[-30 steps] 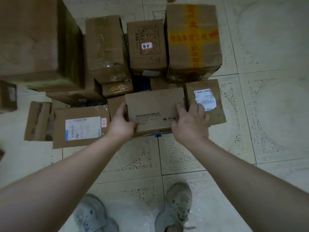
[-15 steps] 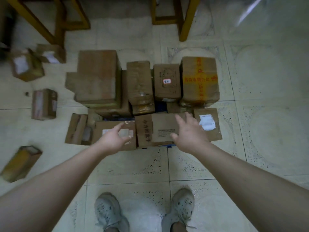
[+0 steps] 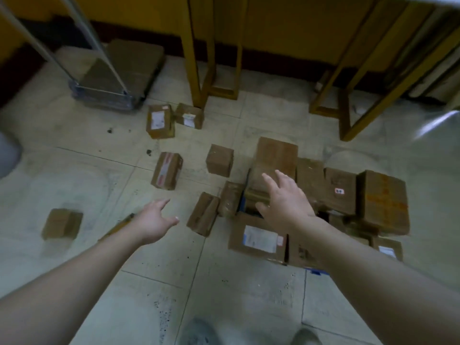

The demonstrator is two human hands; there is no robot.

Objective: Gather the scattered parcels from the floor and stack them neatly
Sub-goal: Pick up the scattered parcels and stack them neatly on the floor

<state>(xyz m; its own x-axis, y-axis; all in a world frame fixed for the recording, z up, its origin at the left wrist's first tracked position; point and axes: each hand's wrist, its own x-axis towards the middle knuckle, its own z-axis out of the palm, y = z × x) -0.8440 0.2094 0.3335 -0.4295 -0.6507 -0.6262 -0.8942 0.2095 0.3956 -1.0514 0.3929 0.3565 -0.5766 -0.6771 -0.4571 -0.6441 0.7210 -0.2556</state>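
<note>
Hovering spread and empty, left hand (image 3: 154,221) and right hand (image 3: 286,204) were judged best clamped on opposite sides of the red-taped parcel (image 3: 167,174) at the left hand's twelve o'clock.

Bare tiled floor (image 3: 224,295) lies open in the foreground and leftward. There are wide gaps between a red-striped box (image 3: 167,174), a small cube-shaped box (image 3: 220,160) and a far-left box (image 3: 61,224). A narrow box (image 3: 203,213) lies just beside the packed parcel stack (image 3: 348,192), which covers the floor on the right. Behind, yellow wooden legs (image 3: 199,58) and a platform trolley (image 3: 119,70) stand along the wall side.
</note>
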